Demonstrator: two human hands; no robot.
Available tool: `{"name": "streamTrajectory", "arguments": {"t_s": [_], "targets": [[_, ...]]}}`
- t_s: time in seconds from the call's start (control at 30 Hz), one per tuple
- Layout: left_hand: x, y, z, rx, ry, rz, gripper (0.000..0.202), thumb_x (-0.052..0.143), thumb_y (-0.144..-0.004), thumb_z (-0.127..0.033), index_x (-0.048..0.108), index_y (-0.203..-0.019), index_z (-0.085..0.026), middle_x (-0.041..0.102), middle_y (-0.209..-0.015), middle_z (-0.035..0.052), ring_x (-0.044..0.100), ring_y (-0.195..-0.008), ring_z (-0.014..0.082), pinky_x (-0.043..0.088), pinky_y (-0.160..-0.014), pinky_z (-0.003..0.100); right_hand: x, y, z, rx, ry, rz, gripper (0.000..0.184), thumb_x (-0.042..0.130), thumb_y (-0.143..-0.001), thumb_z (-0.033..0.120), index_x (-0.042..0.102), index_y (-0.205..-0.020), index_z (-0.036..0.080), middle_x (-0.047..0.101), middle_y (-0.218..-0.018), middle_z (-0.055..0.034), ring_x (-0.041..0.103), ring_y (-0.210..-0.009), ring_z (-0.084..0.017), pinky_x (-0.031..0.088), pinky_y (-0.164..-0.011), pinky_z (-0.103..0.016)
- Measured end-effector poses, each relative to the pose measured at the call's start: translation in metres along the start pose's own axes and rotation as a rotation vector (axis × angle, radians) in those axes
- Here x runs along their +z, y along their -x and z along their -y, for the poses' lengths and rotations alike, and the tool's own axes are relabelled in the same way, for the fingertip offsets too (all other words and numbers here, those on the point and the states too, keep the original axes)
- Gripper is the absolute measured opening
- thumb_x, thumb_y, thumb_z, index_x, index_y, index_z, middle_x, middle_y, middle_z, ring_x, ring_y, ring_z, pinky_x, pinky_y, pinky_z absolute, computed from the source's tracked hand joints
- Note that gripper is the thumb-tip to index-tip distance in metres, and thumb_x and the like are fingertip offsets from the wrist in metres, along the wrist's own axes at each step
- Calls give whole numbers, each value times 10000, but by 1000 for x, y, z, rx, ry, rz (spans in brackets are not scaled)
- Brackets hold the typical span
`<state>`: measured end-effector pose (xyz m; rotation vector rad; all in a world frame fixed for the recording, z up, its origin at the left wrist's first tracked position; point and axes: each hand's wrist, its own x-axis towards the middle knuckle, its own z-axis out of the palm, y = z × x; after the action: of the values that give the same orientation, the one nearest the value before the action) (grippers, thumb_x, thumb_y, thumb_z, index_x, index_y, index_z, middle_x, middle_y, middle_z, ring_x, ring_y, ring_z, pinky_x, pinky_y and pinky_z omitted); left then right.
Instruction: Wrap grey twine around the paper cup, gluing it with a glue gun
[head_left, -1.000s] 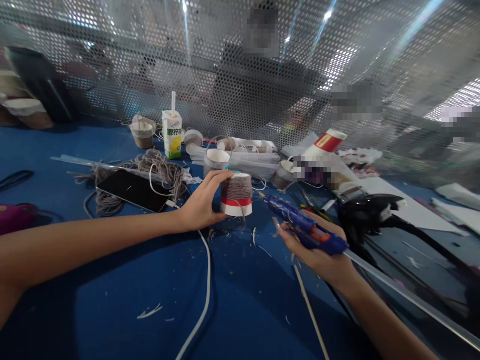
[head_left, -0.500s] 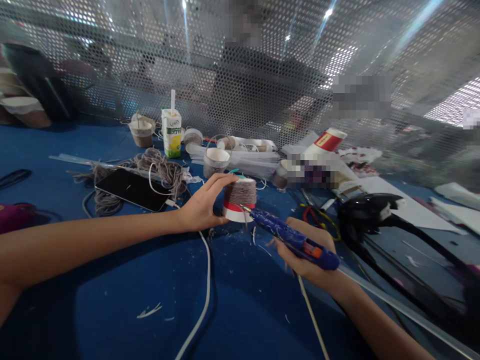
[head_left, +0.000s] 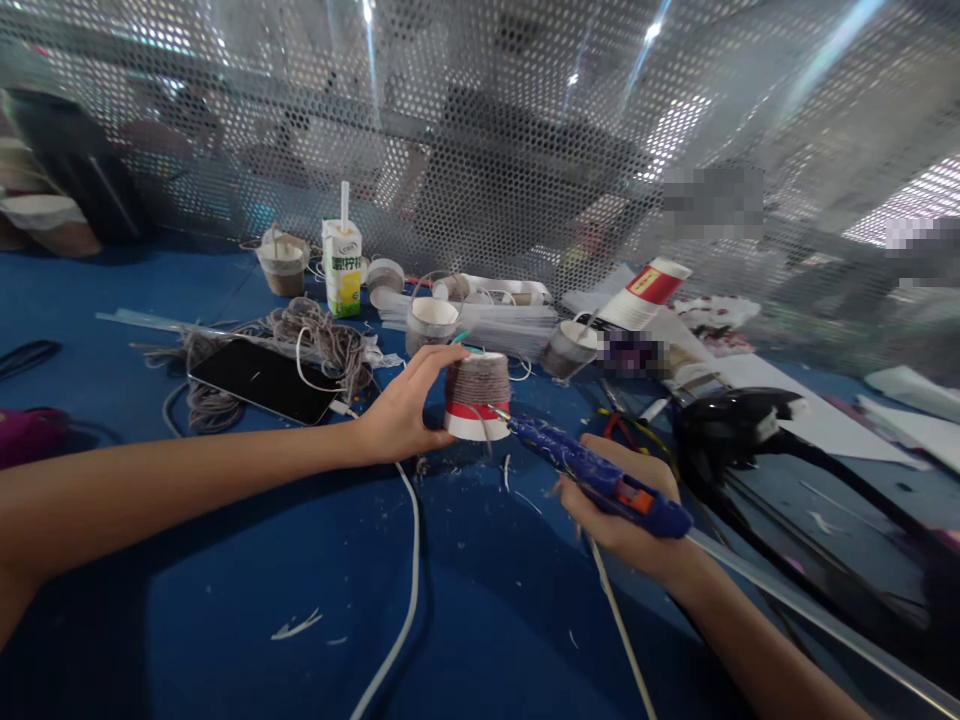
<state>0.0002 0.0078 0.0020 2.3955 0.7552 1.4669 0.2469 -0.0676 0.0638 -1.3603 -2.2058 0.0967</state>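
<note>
Glue gun [head_left: 574, 458]: brought nearer the cup [head_left: 478, 382], your right grip [head_left: 626, 535] holding it. Cup: likely light, crushable; left grip [head_left: 397, 415] aptly spanning top to rim.

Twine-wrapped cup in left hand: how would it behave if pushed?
The twine-wrapped cup looks like paper at its bare lower band, so probably light and dentable there. The wound twine likely stiffens the rest. Wider end down, it should slide before tipping.

Two hands, one left hand [head_left: 399, 412] and one right hand [head_left: 634, 540]; one glue gun [head_left: 585, 468]; one drink carton [head_left: 343, 270]; one straw [head_left: 345, 205]; one phone [head_left: 259, 382]; cups [head_left: 478, 378] seem to number at least six, the clutter hiding some.
</note>
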Motion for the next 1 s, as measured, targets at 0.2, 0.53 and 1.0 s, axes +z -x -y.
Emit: {"name": "streamTrajectory", "arguments": {"t_s": [0.2,0.53,1.0], "targets": [[0,0,1,-16,0,-17,774,713,-675,-142,333,-1346,-213,490,-1336,149,479,-1301,325,479,-1067,513,-4,-3,2,32,15,-7,207,510,-711,221,438,-517,230,526,-463,29,514,-397,-111,392,-411,-231],[3,2,5,-25,90,-49,795,716,-680,-154,318,-1365,-219,461,-1340,153,477,-1298,331,465,-1083,525,-4,-4,-3,98,-84,-22,224,551,-698,217,421,-516,234,532,-451,32,524,-372,-116,407,-384,-231],[4,2,8,10,148,-60,762,705,-706,-176,295,-1348,-209,425,-1346,171,452,-1327,339,425,-1117,538,-5,-5,-19,100,-50,-51,231,572,-689,228,437,-502,238,516,-434,30,477,-406,-121,394,-392,-244]]}}
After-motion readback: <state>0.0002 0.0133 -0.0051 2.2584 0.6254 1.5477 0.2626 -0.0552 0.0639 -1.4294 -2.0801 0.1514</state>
